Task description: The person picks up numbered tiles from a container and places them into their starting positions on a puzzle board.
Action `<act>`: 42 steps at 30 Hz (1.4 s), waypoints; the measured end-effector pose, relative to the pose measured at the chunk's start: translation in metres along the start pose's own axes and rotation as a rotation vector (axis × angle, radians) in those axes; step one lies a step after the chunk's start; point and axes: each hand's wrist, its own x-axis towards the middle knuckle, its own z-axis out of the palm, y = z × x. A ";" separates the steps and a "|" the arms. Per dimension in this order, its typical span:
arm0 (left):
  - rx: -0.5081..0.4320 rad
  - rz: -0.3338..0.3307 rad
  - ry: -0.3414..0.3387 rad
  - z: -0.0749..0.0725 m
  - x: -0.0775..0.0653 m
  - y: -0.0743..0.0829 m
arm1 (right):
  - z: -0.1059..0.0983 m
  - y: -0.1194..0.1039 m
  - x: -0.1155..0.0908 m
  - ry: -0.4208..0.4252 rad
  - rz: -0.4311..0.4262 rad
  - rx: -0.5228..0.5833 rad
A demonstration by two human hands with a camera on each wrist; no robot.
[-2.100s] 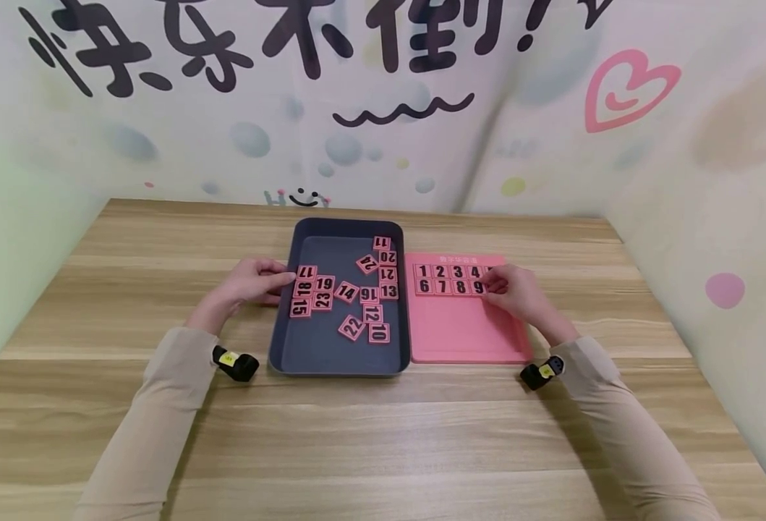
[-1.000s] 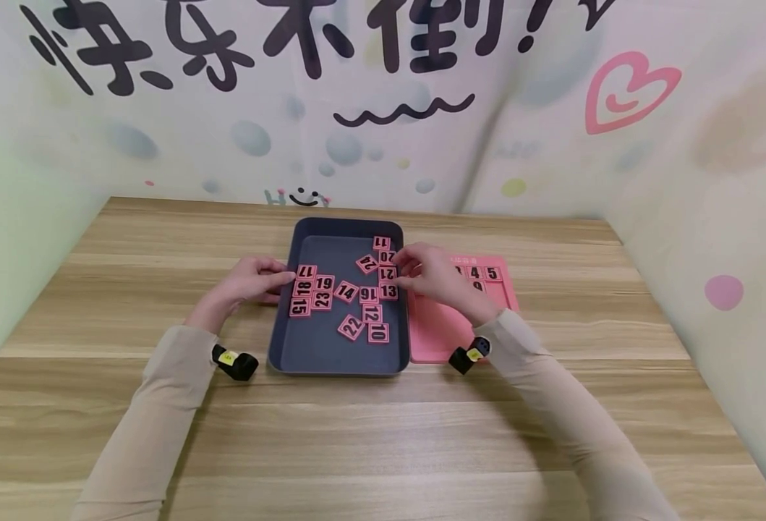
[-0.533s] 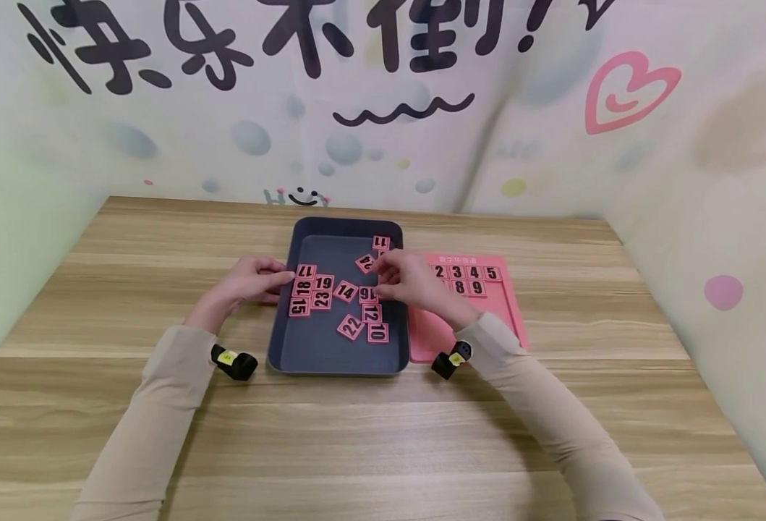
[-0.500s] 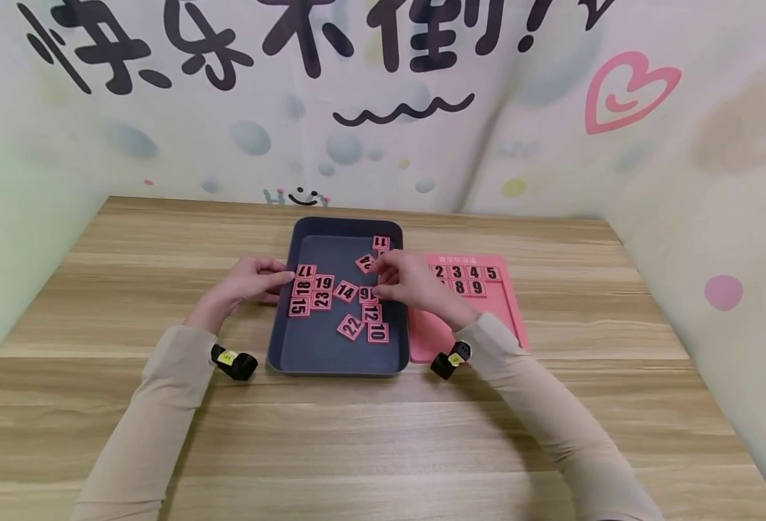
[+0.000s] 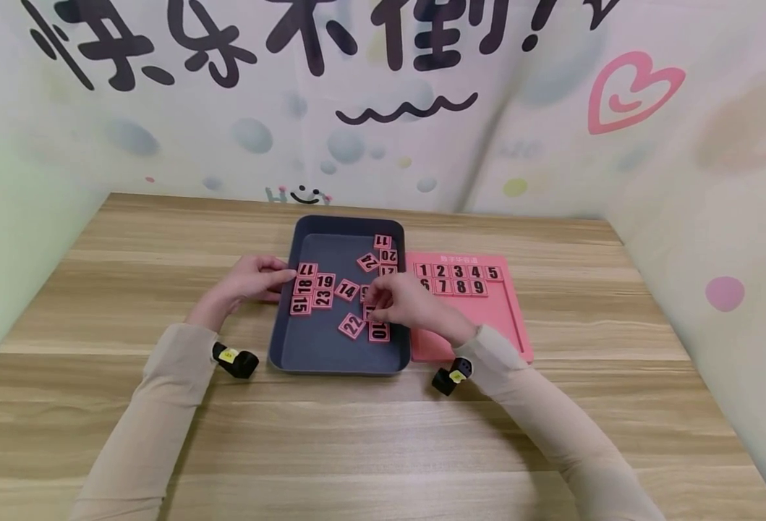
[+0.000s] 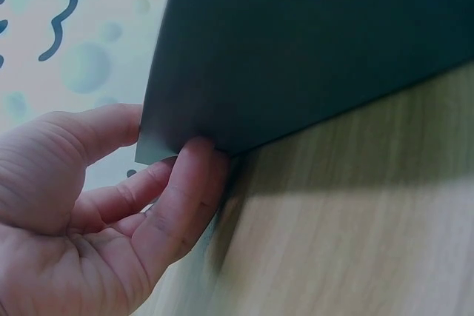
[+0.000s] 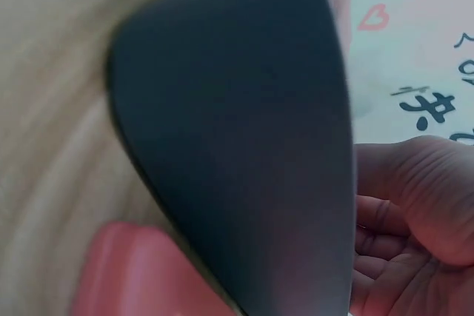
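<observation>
- Right hand (image 5: 405,300) has shifted toward the near side of the tray (image 5: 337,351) since the half-second-ago frame: was over tile 20 (image 5: 388,257), tile 21 (image 5: 388,270) and tile 13, now over tile 12 (image 5: 367,311) and part of tile 16 (image 5: 364,291). 20 and 21 readable again; 13 out of sight, probably under the hand.
- Right fingers: curled, narrow gap to thumb. Can't tell if anything is pinched; tray wall hides the tips in the right wrist view.
- Left hand (image 5: 249,278) pinches the tray's left wall, thumb at the rim, other fingers against the outside. Most likely steadying it so it doesn't skate during picking.
- Tray flat on the wooden surface (image 5: 330,441), just left of the pink board (image 5: 474,329). Short transfer path, I'd guess that's the reason.
- Board: 1–5 fill the far row, 6–9 start the second; spot right of tile 9 (image 5: 478,287) is bare. Sequence looks deliberate.
- Loose tiles lie number-up in the tray, turned various ways: tile cluster (image 5: 313,289) by the left wall, tile 14 (image 5: 346,290) and tile 22 (image 5: 353,325) askew mid-tray, tile 10 (image 5: 379,332) just nearside of the right hand. Face-up presumably so numbers can be read before picking.
</observation>
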 end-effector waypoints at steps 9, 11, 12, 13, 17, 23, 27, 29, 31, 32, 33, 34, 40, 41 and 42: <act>0.008 -0.012 -0.004 0.000 0.000 0.002 | 0.005 -0.007 -0.007 -0.119 -0.030 -0.092; 0.008 -0.014 0.000 0.000 -0.001 0.001 | 0.005 -0.008 -0.006 -0.138 -0.028 -0.122; 0.007 -0.013 0.000 0.000 -0.001 0.001 | 0.006 -0.009 -0.006 -0.144 -0.027 -0.138; 0.007 -0.012 0.001 0.000 -0.001 0.001 | 0.006 -0.009 -0.006 -0.147 -0.027 -0.159; 0.007 -0.006 0.001 0.000 -0.001 0.001 | 0.005 -0.011 -0.004 -0.161 -0.013 -0.241; 0.008 -0.005 0.004 0.000 -0.001 0.001 | 0.004 -0.015 -0.004 -0.221 0.025 -0.372; 0.007 -0.008 0.005 0.000 -0.001 0.001 | 0.004 -0.017 -0.004 -0.247 0.026 -0.424; 0.003 -0.007 0.005 0.001 -0.001 0.001 | 0.004 -0.017 -0.005 -0.249 0.026 -0.430; -0.003 -0.007 0.004 0.001 0.000 0.001 | 0.005 -0.017 -0.004 -0.241 0.021 -0.431; -0.003 -0.005 0.004 0.001 0.000 0.001 | 0.005 -0.017 -0.004 -0.237 0.019 -0.430; -0.004 -0.004 0.003 0.001 0.000 0.001 | 0.005 -0.017 -0.004 -0.228 0.014 -0.425; -0.006 -0.002 0.003 0.001 0.000 0.001 | 0.006 -0.016 -0.004 -0.220 0.006 -0.421; -0.008 0.002 0.003 0.001 0.000 0.002 | 0.012 -0.011 -0.002 -0.144 -0.070 -0.372; -0.008 0.002 0.004 0.001 0.000 0.002 | 0.014 -0.010 -0.001 -0.132 -0.080 -0.360; -0.008 0.003 0.004 0.001 0.000 0.001 | 0.015 -0.008 0.000 -0.120 -0.088 -0.351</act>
